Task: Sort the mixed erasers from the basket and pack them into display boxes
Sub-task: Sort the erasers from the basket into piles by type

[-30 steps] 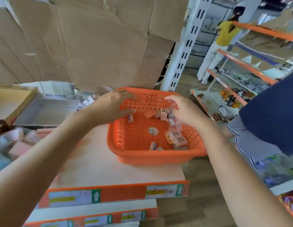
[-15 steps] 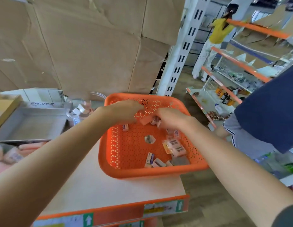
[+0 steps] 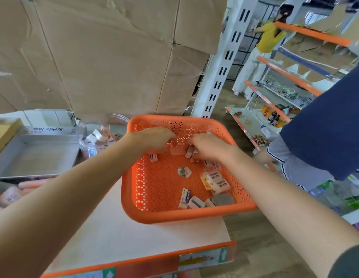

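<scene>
Erasers point(image 3: 218, 180) loose in orange basket point(image 3: 174, 214), mostly its right and far side. Look light, rubbery, slick sleeves: pinch long edges. Right hand point(image 3: 210, 147) curled on a couple by basket's far wall; left hand point(image 3: 154, 138) curled alongside, hold unclear.

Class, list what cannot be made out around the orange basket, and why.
Head view, what the left hand holds: hidden by its curled fingers.
Head view, what lies beneath the right hand: covered by it.
Head view, print on the round eraser: too small.
Head view, clear tub contents: blurred.
</scene>
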Demonstrator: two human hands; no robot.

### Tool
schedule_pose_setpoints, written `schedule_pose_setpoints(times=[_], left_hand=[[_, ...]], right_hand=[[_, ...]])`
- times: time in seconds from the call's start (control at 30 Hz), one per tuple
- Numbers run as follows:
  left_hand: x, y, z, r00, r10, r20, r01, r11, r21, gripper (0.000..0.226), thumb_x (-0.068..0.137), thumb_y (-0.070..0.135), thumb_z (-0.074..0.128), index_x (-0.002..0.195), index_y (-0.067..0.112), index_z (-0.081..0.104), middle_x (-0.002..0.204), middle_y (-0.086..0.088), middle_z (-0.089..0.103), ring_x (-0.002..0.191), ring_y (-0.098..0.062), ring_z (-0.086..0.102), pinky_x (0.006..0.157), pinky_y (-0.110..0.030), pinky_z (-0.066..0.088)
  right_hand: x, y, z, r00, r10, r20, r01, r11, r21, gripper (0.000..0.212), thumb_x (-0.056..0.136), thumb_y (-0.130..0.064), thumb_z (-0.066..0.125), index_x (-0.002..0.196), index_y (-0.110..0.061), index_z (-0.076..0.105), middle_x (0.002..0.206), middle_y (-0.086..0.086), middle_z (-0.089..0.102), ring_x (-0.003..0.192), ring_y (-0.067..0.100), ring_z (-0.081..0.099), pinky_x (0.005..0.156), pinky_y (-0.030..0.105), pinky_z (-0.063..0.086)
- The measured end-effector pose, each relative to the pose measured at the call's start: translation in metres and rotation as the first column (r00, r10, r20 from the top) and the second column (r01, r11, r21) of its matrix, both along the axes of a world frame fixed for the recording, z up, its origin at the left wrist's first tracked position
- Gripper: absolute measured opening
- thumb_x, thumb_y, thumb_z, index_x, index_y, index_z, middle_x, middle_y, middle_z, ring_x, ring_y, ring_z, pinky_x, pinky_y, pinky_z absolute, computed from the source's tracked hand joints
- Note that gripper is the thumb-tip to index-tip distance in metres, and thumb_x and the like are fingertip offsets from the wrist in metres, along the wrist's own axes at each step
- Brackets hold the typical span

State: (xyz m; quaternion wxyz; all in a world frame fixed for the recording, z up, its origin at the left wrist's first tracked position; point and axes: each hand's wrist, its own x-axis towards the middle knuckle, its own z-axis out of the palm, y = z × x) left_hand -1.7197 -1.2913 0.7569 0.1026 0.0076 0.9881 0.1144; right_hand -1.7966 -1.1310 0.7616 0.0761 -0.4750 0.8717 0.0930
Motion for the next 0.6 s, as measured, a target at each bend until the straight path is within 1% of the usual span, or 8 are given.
schedule_pose_setpoints(times=[0.07,0.13,0.2,0.27,0.33,0.43,0.5,0.6], left_hand=[[0.0,0.0,-0.001,1.0,-0.007,-0.023,0.006,1.0,-0.028,0.041,0.086,0.019,0.06,0.127,0.022,0.051,0.13,-0.001,0.053,0.117,-0.021,0.05,0.09,-0.03,0.04],[0.002,0.003,0.0,0.998,-0.044,-0.05,0.04,0.997,-0.073,0.043,0.086,0.018,0.059,0.128,0.021,0.049,0.132,0.0,0.049,0.121,-0.02,0.046,0.095,-0.031,0.038],[0.001,0.003,0.001,0.996,-0.073,-0.047,0.069,0.995,-0.077,0.043,0.086,0.016,0.058,0.128,0.019,0.049,0.131,-0.002,0.05,0.12,-0.02,0.046,0.096,-0.033,0.038],[0.001,0.005,0.001,0.995,-0.096,-0.006,0.095,0.991,-0.088,0.044,0.084,0.012,0.057,0.127,0.018,0.05,0.127,-0.004,0.054,0.117,-0.023,0.049,0.092,-0.032,0.04],[0.0,0.006,0.0,0.994,-0.103,0.025,0.105,0.988,-0.109,0.043,0.083,0.012,0.057,0.126,0.018,0.052,0.122,-0.006,0.058,0.112,-0.024,0.053,0.084,-0.03,0.04],[-0.001,0.009,-0.002,0.991,-0.124,0.041,0.129,0.98,-0.151,0.033,0.084,0.012,0.055,0.117,0.015,0.055,0.116,-0.007,0.058,0.107,-0.025,0.054,0.072,-0.027,0.035],[-0.004,0.01,-0.005,0.991,-0.127,0.047,0.133,0.979,-0.152,0.032,0.086,0.015,0.056,0.118,0.013,0.054,0.117,-0.007,0.057,0.107,-0.025,0.053,0.072,-0.027,0.035],[-0.01,0.012,-0.005,0.989,-0.127,0.072,0.134,0.985,-0.108,0.035,0.085,0.023,0.06,0.116,0.006,0.056,0.114,-0.011,0.06,0.103,-0.027,0.056,0.078,-0.032,0.042]], right_hand=[[0.001,-0.001,0.001,1.0,-0.009,0.023,0.009,1.0,-0.005,0.029,0.081,-0.025,0.07,0.108,-0.019,0.062,0.107,-0.004,0.067,0.107,0.017,0.056,0.085,0.032,0.037],[0.002,-0.002,0.001,1.0,0.001,0.013,-0.001,1.0,-0.002,0.034,0.08,-0.034,0.071,0.108,-0.018,0.062,0.106,0.0,0.066,0.104,0.02,0.057,0.079,0.031,0.036],[0.003,-0.002,0.002,1.0,0.007,0.002,-0.007,1.0,-0.005,0.037,0.078,-0.039,0.071,0.107,-0.017,0.062,0.104,0.002,0.066,0.1,0.021,0.058,0.073,0.028,0.033],[0.003,-0.002,0.002,1.0,0.004,0.016,-0.003,0.999,-0.033,0.039,0.076,-0.04,0.072,0.106,-0.018,0.063,0.103,0.002,0.066,0.099,0.02,0.058,0.072,0.028,0.033],[0.001,-0.001,0.001,0.999,-0.005,0.038,0.007,0.998,-0.056,0.039,0.075,-0.041,0.074,0.106,-0.02,0.063,0.104,0.001,0.065,0.1,0.019,0.057,0.074,0.029,0.035],[0.001,0.0,0.002,0.999,-0.007,0.043,0.009,0.998,-0.06,0.038,0.074,-0.04,0.075,0.105,-0.02,0.063,0.103,0.001,0.065,0.098,0.019,0.057,0.074,0.03,0.036],[0.001,0.001,0.002,0.999,-0.014,0.045,0.017,0.998,-0.064,0.041,0.073,-0.041,0.075,0.104,-0.019,0.062,0.102,0.001,0.065,0.097,0.02,0.057,0.077,0.032,0.039],[-0.001,0.0,0.0,0.998,-0.041,0.056,0.044,0.997,-0.056,0.045,0.071,-0.042,0.077,0.105,-0.017,0.062,0.1,0.001,0.065,0.097,0.021,0.059,0.078,0.033,0.043]])
